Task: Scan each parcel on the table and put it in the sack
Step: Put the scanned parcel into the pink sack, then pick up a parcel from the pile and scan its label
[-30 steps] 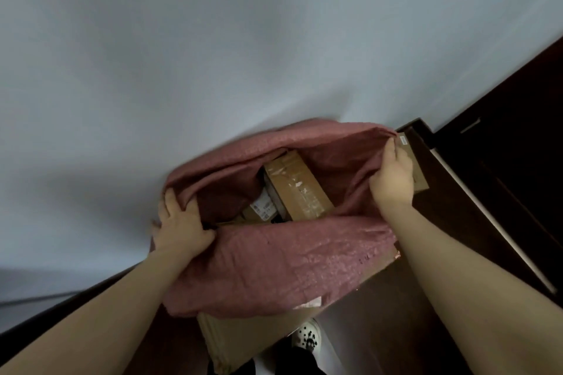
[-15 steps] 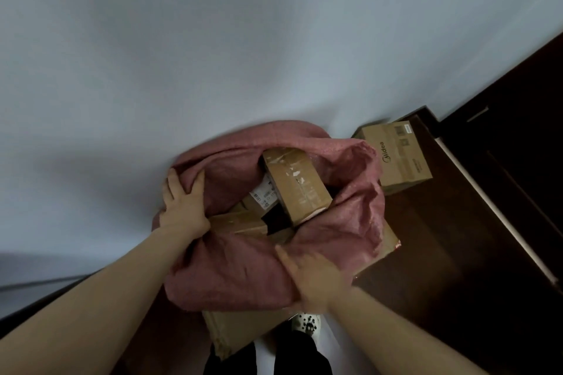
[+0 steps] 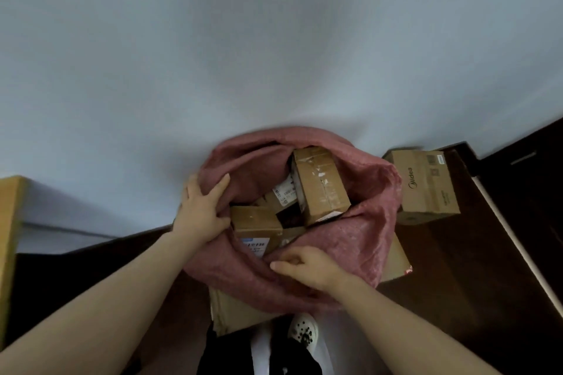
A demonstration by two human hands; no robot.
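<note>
A pink woven sack (image 3: 359, 240) stands open against the pale wall, with several brown cardboard parcels inside. A tall taped parcel (image 3: 320, 186) leans upright in the middle of the sack. A smaller parcel with a white and blue label (image 3: 256, 227) lies at the sack's near left. My left hand (image 3: 202, 213) grips the sack's left rim. My right hand (image 3: 304, 265) pinches the near rim, fingers curled on the fabric.
A Midea cardboard box (image 3: 426, 186) stands on the dark floor right of the sack. A flat cardboard piece (image 3: 237, 310) lies under the sack. My shoe (image 3: 303, 330) shows below. A yellowish wooden edge (image 3: 9, 237) is at far left.
My right hand left the sack's far right rim, crossed to the near rim and took hold there. The sack's mouth opened wider, showing more parcels and the Midea box behind it.
</note>
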